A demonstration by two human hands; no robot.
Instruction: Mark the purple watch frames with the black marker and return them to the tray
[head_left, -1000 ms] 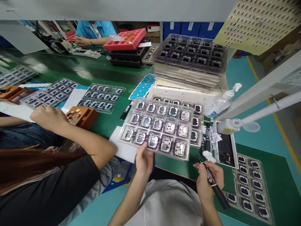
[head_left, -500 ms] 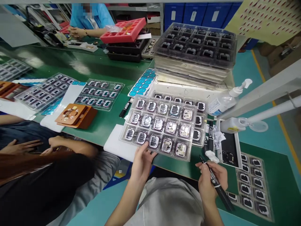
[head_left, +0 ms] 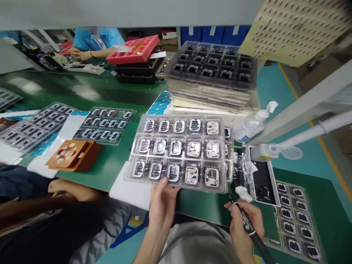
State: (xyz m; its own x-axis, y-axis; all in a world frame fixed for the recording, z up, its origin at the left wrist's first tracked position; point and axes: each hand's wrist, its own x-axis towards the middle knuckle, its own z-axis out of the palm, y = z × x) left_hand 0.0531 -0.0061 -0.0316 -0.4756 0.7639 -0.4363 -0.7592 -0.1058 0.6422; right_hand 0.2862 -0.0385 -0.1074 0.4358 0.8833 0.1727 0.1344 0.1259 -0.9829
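Observation:
My left hand (head_left: 162, 201) grips the near edge of a clear plastic tray (head_left: 180, 150), thumb on top and fingers underneath. Square parts fill its pockets: those on the left show black marks over white, several on the right are pale with metal. My right hand (head_left: 244, 223) is closed around a black marker (head_left: 249, 225), its tip pointing up and left, below the tray's right corner. Partly hidden behind the held tray, another tray (head_left: 228, 154) lies on the green table (head_left: 203, 207).
Tall tray stack (head_left: 211, 69) behind; pump bottle (head_left: 254, 123) and white-rimmed box (head_left: 277, 194) at right. Another tray (head_left: 298, 220) lies lower right. Orange fixture (head_left: 74, 154) and trays (head_left: 106, 124) stand left. A person sits close at left, another across the table.
The view has shifted, so the surroundings sit lower and further left. My left hand has raised and levelled the tray, covering more of the tray behind. My right hand still holds the marker.

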